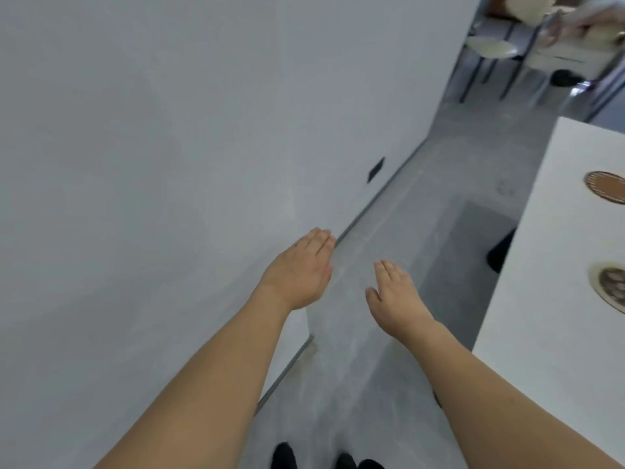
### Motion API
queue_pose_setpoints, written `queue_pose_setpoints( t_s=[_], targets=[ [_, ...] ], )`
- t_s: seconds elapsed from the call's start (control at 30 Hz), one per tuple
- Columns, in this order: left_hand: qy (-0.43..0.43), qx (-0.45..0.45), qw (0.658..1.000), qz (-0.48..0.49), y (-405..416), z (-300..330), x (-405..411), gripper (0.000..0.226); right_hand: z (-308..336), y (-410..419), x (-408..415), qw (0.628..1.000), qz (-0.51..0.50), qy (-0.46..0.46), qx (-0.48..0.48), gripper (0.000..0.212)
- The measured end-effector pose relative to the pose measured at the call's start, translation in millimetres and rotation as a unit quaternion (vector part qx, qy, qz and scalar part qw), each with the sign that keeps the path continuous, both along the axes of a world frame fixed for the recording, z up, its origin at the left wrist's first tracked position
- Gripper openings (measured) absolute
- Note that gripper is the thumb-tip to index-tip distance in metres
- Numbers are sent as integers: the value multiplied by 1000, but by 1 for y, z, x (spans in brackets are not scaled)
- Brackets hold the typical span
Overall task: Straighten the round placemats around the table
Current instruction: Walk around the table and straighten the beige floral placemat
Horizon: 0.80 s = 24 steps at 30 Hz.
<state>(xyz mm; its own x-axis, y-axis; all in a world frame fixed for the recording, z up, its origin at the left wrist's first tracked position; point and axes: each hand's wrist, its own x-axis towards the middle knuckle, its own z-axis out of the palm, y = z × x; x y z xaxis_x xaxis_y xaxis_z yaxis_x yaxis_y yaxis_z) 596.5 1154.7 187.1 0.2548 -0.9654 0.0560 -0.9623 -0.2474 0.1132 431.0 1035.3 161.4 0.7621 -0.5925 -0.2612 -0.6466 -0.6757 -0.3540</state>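
Observation:
A white table (541,282) runs along the right edge of the view. On it lie two round placemats, each cut off by the frame: a brown one (607,187) farther away and a dark patterned one (610,286) nearer. My left hand (299,270) and my right hand (394,296) are stretched out flat over the grey floor, left of the table. Both hold nothing, and neither touches the table or a mat.
A white wall (169,147) fills the left, with a dark socket (376,169) low on it. A narrow grey floor strip (422,211) runs between wall and table. Chairs (492,55) and another person's hand (575,25) show at the top right. Dark shoes (284,456) are at the bottom.

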Motion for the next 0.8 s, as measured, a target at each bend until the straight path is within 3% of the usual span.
queue_pose_setpoints(
  t_s=[0.37,0.8],
  targets=[
    [28,36,993,-107,-198,-15,-7,56,-22,-137,-43,982,-187,2,11,58],
    [47,57,987,-143,-394,-12,49,56,-10,-295,5,967,-252,-20,-3,58]
  ],
)
